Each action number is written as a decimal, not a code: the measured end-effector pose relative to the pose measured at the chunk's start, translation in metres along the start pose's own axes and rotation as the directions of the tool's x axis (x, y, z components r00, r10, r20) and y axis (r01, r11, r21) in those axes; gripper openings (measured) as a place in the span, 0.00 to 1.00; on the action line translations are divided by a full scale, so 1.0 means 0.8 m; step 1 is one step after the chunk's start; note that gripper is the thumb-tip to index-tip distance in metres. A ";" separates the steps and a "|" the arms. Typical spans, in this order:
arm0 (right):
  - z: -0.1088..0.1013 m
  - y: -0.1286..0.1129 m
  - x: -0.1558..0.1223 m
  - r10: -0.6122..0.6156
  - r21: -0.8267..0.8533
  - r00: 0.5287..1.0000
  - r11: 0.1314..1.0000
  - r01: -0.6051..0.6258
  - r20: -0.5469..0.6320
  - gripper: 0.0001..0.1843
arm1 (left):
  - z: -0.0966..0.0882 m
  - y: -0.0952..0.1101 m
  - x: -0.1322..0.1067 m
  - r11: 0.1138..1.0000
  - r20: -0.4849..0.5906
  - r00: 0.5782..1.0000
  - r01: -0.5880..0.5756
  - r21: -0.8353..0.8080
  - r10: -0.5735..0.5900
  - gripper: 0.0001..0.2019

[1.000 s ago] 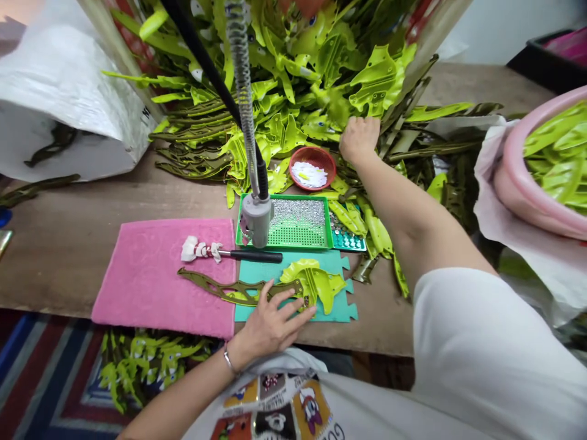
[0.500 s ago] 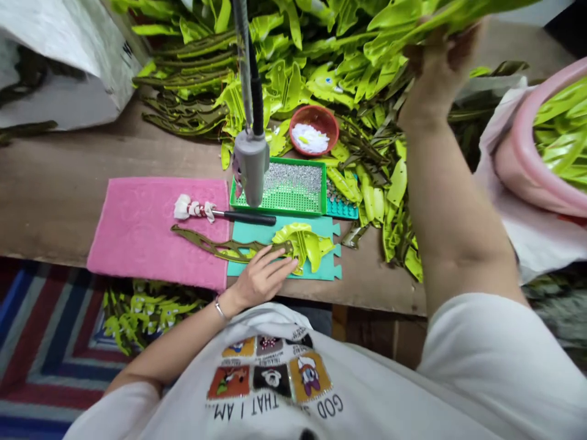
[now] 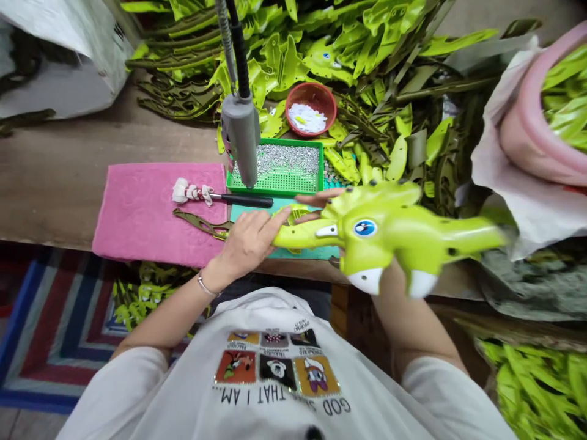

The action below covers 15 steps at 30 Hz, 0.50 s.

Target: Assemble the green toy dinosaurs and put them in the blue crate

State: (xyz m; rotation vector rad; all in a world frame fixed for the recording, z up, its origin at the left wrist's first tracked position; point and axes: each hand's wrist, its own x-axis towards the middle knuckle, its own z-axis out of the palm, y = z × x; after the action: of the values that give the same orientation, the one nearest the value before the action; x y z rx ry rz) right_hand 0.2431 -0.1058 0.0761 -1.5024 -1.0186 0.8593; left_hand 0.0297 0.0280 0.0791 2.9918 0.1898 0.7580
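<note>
Most of the teal mat (image 3: pixel 237 213) hidden

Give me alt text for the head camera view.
A person's right hand holds up a lime-green plastic dinosaur piece with a blue eye and white tips, the left hand over a teal mat. Behind lie a green tray of silver studs and heaped green pieces.

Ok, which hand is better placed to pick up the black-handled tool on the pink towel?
Probably the left hand: it rests on the olive plastic piece right beside the black-handled tool, while the right hand is holding the lime-green dinosaur piece up.
</note>
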 end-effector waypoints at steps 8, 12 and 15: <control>-0.072 -0.018 -0.028 -0.077 0.019 0.997 0.997 0.077 0.002 0.22 | -0.010 -0.052 -0.055 0.972 0.148 0.980 0.098 0.211 -0.131 0.29; -0.063 -0.001 -0.023 -0.112 -0.281 0.991 0.951 0.129 0.074 0.16 | -0.001 -0.056 -0.068 0.993 0.142 0.987 0.064 0.098 -0.078 0.30; -0.057 0.016 -0.015 -0.169 -0.409 0.980 0.891 0.199 0.108 0.14 | 0.008 -0.054 -0.075 0.998 0.095 0.994 0.044 0.033 -0.047 0.24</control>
State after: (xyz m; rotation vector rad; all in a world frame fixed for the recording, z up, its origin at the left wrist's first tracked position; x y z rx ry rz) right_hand 0.2826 -0.1347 0.0711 -1.7025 -1.4421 0.5811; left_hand -0.0238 0.0630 0.0417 3.0322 0.2670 0.6109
